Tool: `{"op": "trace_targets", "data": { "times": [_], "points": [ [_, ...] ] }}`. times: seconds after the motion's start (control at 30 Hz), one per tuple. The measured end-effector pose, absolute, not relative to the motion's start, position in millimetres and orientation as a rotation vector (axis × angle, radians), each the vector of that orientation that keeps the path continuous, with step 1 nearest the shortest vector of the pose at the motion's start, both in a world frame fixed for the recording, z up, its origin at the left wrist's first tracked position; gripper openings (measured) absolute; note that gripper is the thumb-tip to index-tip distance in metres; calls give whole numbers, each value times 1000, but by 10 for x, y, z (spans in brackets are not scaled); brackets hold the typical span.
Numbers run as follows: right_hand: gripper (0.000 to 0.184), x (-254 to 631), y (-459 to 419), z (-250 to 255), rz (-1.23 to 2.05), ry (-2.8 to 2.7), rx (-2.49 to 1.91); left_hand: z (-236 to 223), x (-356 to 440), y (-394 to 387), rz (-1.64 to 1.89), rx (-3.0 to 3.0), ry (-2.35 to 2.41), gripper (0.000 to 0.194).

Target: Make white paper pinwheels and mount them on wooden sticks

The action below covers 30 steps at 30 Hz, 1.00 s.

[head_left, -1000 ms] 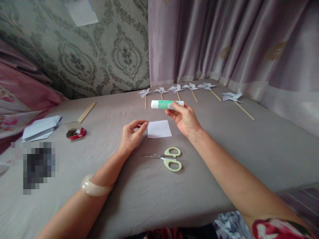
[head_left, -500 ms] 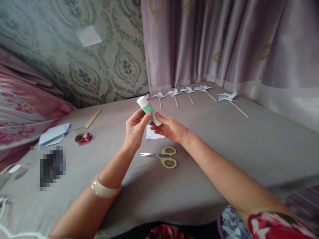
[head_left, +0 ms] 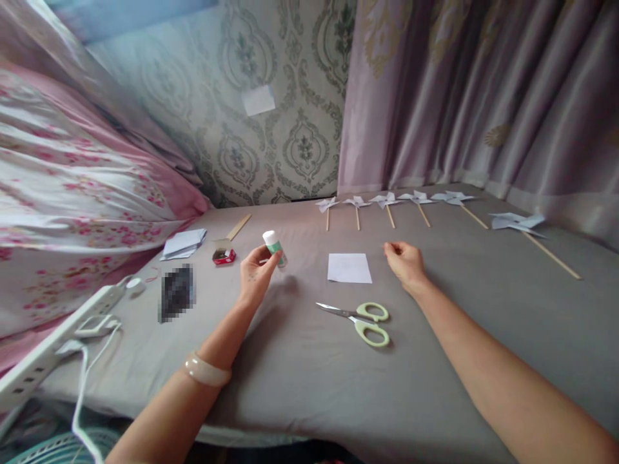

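Note:
My left hand grips a glue stick with a white cap and green label. It holds the stick tilted above the cloth, left of a square of white paper. My right hand is closed, its fingers curled in beside the paper's right edge, and I see nothing in it. In front of the paper lie scissors with pale green handles, blades pointing left. Several white paper pinwheels on wooden sticks lie in a row at the back.
Toward the left are a small red box, a stack of folded paper, flat wooden sticks and a blurred dark object. A power strip with white cables runs along the left edge. Curtains hang behind.
The glue stick has passed from my right hand to my left, which has carried it left. My right hand has drawn away to the right. The view has swung left.

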State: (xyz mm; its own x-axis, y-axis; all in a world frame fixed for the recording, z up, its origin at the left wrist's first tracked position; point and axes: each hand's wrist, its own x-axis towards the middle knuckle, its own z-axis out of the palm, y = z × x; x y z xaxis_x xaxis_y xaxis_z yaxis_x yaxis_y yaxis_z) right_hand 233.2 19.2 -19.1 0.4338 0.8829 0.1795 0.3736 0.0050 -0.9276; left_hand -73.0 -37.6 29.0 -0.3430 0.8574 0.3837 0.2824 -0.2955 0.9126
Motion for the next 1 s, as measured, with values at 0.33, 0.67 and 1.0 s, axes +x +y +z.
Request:
{"op": "trace_targets", "data": {
  "times": [0.33, 0.67, 1.0],
  "points": [
    [21, 2427, 278, -348, 601, -1162, -1650, 133, -1460, -102, 1662, 1556, 1812, 42],
    [17, 2423, 203, -248, 760, -1162, -1589, 84, -1649, 42, 1724, 1457, 1907, 38],
    [15, 2404, 127, -191, 826, -1088, -1530, 79, -1686, 77, 1744, 1410, 2002, 36]
  ]
}}
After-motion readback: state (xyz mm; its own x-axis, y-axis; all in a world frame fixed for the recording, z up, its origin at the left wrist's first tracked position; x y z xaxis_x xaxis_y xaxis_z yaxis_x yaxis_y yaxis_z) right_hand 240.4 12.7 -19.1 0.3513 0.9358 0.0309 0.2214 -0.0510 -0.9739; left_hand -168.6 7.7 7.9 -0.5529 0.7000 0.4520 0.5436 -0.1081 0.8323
